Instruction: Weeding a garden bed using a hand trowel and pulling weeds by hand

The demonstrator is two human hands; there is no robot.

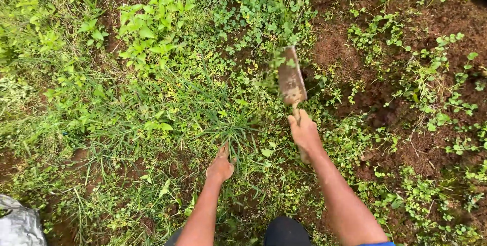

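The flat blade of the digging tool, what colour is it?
The blade is rusty brown, smeared with dirt, seen in the head view, held by the right hand.

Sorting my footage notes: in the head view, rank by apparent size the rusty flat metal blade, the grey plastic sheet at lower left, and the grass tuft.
1. Grass tuft
2. Grey plastic sheet, partly cut off by the frame
3. Rusty flat metal blade
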